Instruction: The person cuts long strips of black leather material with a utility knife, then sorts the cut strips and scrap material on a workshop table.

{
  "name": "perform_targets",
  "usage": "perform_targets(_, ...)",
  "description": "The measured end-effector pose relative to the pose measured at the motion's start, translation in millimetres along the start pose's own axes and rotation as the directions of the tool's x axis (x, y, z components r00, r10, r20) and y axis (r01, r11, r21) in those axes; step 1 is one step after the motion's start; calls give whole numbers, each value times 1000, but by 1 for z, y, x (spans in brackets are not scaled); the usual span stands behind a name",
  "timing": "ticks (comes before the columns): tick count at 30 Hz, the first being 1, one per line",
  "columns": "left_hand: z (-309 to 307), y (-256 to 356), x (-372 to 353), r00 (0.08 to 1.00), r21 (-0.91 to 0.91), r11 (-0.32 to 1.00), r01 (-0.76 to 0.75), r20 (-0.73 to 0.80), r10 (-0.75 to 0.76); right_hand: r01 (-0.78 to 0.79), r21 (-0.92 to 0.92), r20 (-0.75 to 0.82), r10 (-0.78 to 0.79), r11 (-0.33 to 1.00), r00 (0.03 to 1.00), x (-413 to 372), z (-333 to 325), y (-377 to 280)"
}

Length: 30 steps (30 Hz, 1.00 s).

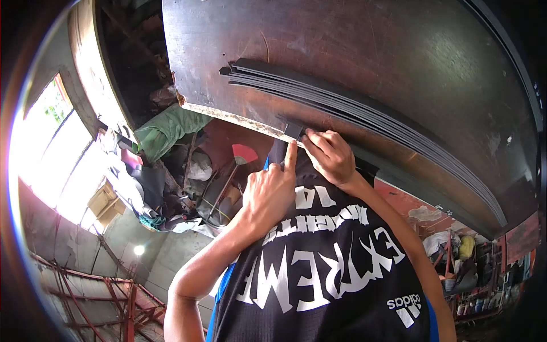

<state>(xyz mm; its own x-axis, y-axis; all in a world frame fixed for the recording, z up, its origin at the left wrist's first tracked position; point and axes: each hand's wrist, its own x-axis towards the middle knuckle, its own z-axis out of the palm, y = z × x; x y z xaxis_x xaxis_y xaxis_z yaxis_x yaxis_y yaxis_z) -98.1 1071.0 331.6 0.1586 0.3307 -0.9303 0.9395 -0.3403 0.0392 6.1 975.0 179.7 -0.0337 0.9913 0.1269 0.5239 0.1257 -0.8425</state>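
Observation:
A short black strip (293, 130) lies over the pale, worn edge of the dark table, and its near part hangs down beside my left hand. My left hand (268, 194) is closed around the hanging part, with the index finger stretched up onto the strip at the edge; its thumb is hidden. Close by on the right, my right hand (329, 157) has its fingers bent together, fingertips at the strip's right side. Beyond both hands, a stack of long, thin dark strips (342, 108) lies along the tabletop.
The dark tabletop (399, 51) stretches away to the right. Left of it are a green cloth (171, 131), a red-and-grey fan-shaped object (245, 154) and heaped items. Shelves with bottles (478, 302) stand at the lower right. A cardboard box (104, 205) sits near the bright window.

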Motion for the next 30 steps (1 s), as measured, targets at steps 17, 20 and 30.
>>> perform_targets(17, -1, 1, 1, 988, -62, 997, 45, 148, -35, -26, 35, 27, 25, 999, 999, -1, 1, 1)
perform_targets(20, 0, 0, 1, 995, -72, 997, 9, 100, -2, -17, 28, 57, 16, 999, 998, 0, -2, 1)
perform_targets(30, 7, 0, 9, 996, -55, 998, 20, 87, -16, 0, 84, 56, -4, 996, 998, 1, -2, 2)
